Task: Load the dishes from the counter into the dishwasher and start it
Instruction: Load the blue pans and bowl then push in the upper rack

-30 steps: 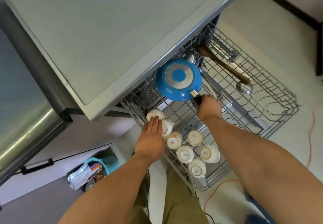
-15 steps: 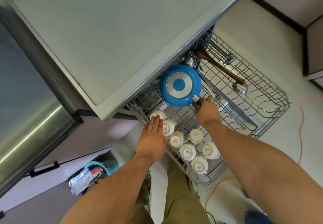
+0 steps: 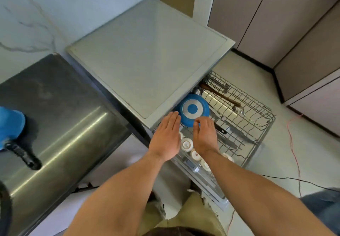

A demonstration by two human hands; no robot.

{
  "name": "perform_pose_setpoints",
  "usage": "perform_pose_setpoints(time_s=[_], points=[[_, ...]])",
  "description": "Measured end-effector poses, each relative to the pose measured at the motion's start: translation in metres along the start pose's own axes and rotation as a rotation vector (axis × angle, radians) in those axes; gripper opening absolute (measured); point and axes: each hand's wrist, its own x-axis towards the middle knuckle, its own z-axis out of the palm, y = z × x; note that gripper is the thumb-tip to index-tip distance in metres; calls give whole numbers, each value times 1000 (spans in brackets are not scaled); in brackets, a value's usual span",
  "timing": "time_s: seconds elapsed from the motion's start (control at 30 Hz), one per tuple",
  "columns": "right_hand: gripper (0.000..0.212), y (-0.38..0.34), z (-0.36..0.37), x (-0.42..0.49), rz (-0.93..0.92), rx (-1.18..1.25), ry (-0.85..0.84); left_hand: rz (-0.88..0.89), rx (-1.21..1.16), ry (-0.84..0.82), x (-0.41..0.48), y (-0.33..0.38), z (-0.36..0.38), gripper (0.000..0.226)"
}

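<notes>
**Blue pan** (image 3: 193, 109): lies bottom up at the back left corner of the pulled-out wire rack (image 3: 261, 125), partly under the dishwasher top (image 3: 147, 61). Its black handle (image 3: 219, 130) runs toward the rack's middle. Judged rigid and moderately heavy, with the weight biased toward the body. The coated base is likely slick, so take it by the handle or across the rim, not on the flat bottom

**Left hand** (image 3: 165, 140): flat at the rack's left edge, fingers straight and together, tips touching the pan's left side. It holds nothing

**Right hand** (image 3: 205, 136): above the rack's middle, fingers bent, tips on the pan's near rim. Whether it pinches the rim or only steadies it cannot be told

**White cups** (image 3: 187, 143): mouth down in a row along the rack's front left, partly hidden beneath both hands. Judged light and breakable, and at risk if the pan slides

**Ladle with wooden handle** (image 3: 220, 93): lies along the rack's back right

**Second blue vessel** (image 3: 11, 125): stands on the steel counter (image 3: 64, 125), well apart from the rack on its left. Judged not yet loaded
</notes>
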Motion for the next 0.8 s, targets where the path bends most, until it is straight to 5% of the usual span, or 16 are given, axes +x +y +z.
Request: perform_pose_setpoints(time_s=[0.3, 0.5, 0.8], points=[[12, -153, 58, -6, -283, 8, -40, -223, 129, 124, -92, -120, -48, 68], [11, -251, 128, -33, -532, 44, -257, -581, 71, 245, -187, -185, -59, 70], [40, -370, 224, -90, -606, -155, -651, -1021, -49, 273, -287, -236, -40, 74]])
